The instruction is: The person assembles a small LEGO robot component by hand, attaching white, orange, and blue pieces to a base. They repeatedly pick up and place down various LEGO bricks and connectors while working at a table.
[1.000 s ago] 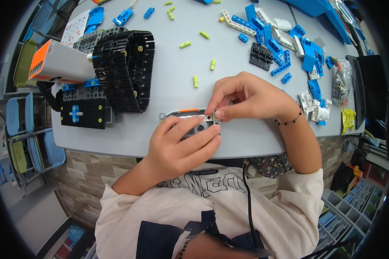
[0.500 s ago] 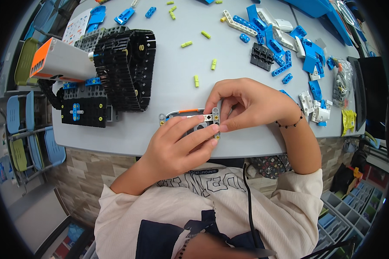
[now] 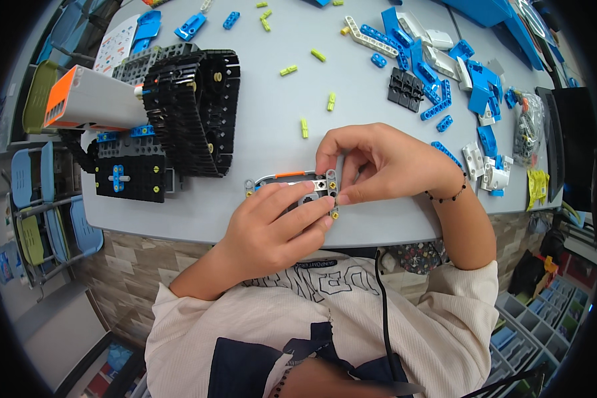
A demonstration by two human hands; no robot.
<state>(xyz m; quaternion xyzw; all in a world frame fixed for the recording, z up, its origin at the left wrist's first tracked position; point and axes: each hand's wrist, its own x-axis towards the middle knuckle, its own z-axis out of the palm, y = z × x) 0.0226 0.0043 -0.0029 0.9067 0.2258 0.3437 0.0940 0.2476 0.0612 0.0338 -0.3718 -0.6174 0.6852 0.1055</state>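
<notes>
The small frame is grey with an orange strip and a yellow peg. The tracked model is black, with blue pieces and a grey-and-orange block. Lime pegs and blue and white parts dot the pale grey surface. The sleeves are cream.

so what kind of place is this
Probably a classroom or robotics workshop: a grey table strewn with blue building pieces, a black tracked vehicle model, and small chairs stacked beside it.

Bright, even light; strong fisheye bending, rim black, perhaps slightly soft.
</notes>
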